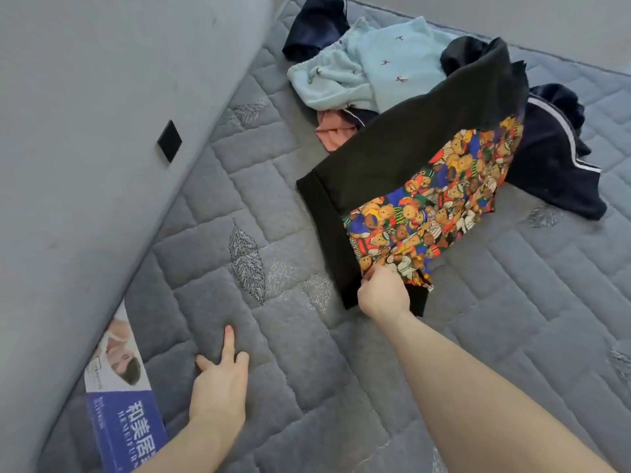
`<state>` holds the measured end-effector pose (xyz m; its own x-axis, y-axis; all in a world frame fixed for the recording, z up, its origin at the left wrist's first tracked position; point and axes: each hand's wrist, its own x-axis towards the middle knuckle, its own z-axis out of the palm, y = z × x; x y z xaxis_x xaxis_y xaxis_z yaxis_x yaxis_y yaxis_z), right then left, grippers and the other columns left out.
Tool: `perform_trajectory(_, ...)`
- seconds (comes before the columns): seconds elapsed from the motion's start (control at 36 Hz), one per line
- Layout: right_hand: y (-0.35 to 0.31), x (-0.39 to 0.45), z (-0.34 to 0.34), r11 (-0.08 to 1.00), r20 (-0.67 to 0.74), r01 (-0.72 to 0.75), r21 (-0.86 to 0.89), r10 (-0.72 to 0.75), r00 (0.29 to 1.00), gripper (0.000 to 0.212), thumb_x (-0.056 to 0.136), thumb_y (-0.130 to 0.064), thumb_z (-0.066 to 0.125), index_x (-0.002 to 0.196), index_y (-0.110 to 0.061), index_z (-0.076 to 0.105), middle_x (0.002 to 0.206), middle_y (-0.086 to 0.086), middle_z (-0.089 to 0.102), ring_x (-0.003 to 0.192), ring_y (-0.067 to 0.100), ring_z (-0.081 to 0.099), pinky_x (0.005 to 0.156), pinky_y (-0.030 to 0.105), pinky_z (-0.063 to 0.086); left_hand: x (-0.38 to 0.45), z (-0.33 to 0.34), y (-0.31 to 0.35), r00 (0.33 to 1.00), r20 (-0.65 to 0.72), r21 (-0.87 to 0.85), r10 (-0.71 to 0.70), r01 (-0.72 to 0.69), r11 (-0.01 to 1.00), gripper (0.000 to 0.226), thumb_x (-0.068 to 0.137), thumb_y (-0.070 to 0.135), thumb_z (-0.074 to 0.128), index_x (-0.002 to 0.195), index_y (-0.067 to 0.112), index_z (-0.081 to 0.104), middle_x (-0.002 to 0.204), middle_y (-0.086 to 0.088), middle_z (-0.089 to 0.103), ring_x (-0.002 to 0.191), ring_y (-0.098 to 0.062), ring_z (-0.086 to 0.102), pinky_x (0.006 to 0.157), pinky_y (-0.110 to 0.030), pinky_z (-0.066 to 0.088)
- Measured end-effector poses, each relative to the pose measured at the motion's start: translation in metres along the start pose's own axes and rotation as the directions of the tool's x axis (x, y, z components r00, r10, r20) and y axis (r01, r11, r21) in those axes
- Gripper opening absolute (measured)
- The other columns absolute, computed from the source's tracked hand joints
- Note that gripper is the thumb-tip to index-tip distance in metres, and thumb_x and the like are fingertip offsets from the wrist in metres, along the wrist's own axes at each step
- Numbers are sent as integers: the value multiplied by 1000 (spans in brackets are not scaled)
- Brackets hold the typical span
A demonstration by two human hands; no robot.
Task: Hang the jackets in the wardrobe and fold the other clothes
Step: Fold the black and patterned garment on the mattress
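On mattress (478, 336): right hand (384, 295) pinches bear-print garment (426, 199) hem (cloth beyond knuckles); left hand (218, 387) flat.

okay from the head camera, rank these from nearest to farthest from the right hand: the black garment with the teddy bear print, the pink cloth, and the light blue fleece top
From the right hand:
1. Black garment with the teddy bear print, pinched at its near hem.
2. Pink cloth, beyond, peeking out under the pile.
3. Light blue fleece top, farthest, up the quilted mattress.

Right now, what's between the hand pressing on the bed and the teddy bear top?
In the head view, only bare quilted mattress with stitched leaf patterns lies between the left hand and the teddy bear top, which the right hand pinches.
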<state>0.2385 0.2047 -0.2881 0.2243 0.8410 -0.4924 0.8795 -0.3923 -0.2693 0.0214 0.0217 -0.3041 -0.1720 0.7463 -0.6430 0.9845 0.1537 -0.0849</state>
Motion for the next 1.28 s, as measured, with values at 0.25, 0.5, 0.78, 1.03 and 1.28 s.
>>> perform_trajectory(0.25,22,-59,27,969,140,-103,227,72,988,12,97,-36,61,101,-25,58,111,2,66,112,27,61,83,31,47,-8,-9,-11,999,3,-54,50,-50,997,68,79,45,82,129,22,43,167,-2,-28,134,-37,43,88,-31,52)
perform_trajectory(0.5,3,-20,30,628,279,-392,672,275,920,38,92,-37,69,117,-11,57,122,12,65,98,30,71,91,46,60,1,9,-14,998,-34,-1,54,-54,999,71,72,54,85,123,23,46,168,0,-23,127,-34,52,85,-31,50)
perform_trajectory(0.78,115,-171,74,918,451,-374,130,281,847,51,72,-32,49,117,-14,66,120,13,70,109,34,68,91,35,56,-34,-12,-31,992,7,-65,122,-122,990,36,87,23,66,120,23,52,171,1,8,119,-26,62,87,-34,50)
perform_trajectory(1.03,155,-395,-26,950,529,-311,24,252,811,21,95,-32,59,112,-21,68,121,9,72,116,28,64,92,29,50,-211,-41,-64,956,170,-339,238,-170,925,47,81,26,72,125,19,57,136,1,49,121,-23,59,101,-35,46)
perform_trajectory(1.28,84,-508,-138,909,390,-152,388,-12,921,6,89,-21,68,85,-23,72,61,-15,64,63,3,58,61,16,41,-367,-90,-80,923,60,-518,380,-296,802,58,83,20,73,135,29,50,139,15,45,126,-10,51,103,-22,39)
